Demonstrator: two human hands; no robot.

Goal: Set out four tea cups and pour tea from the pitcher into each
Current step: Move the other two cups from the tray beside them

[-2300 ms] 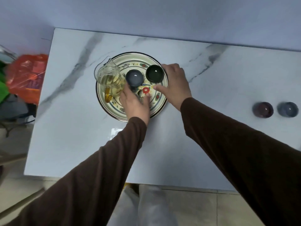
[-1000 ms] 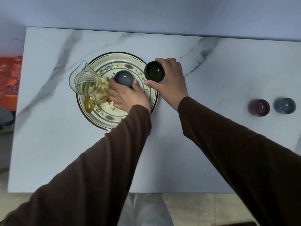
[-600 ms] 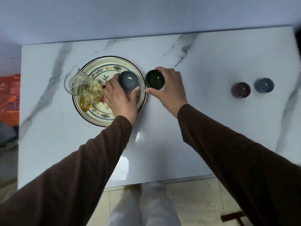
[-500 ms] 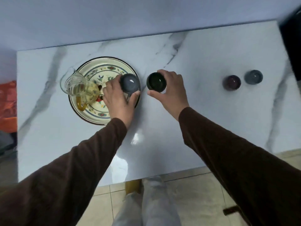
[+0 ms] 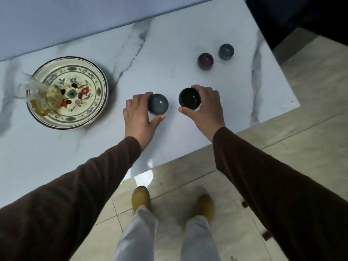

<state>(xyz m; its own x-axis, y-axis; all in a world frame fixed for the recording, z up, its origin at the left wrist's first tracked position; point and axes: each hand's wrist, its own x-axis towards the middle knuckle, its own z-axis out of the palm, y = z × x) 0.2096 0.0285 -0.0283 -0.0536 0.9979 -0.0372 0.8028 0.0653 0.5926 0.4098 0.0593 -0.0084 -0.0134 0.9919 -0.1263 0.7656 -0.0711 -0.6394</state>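
Note:
My left hand (image 5: pixel 138 117) grips a grey-blue tea cup (image 5: pixel 157 104) over the middle of the marble table (image 5: pixel 165 44). Just to its right, my right hand (image 5: pixel 206 110) grips a dark green tea cup (image 5: pixel 189 98). Whether either cup touches the tabletop I cannot tell. Two more cups stand at the far right: a dark red cup (image 5: pixel 205 61) and a grey-blue cup (image 5: pixel 226 51). A glass pitcher (image 5: pixel 38 95) with yellow tea stands on the left side of the floral plate (image 5: pixel 84 72).
A pale wall runs along the table's far edge. The table's near edge and right end border a tiled floor (image 5: pixel 293 151), where my legs and yellow shoes (image 5: pixel 141 199) show. A dark object (image 5: pixel 301 14) fills the top right corner.
Both hands have carried their cups off the plate and to the right, onto the open middle of the table. The view has swung right and down; the pitcher stays on the plate.

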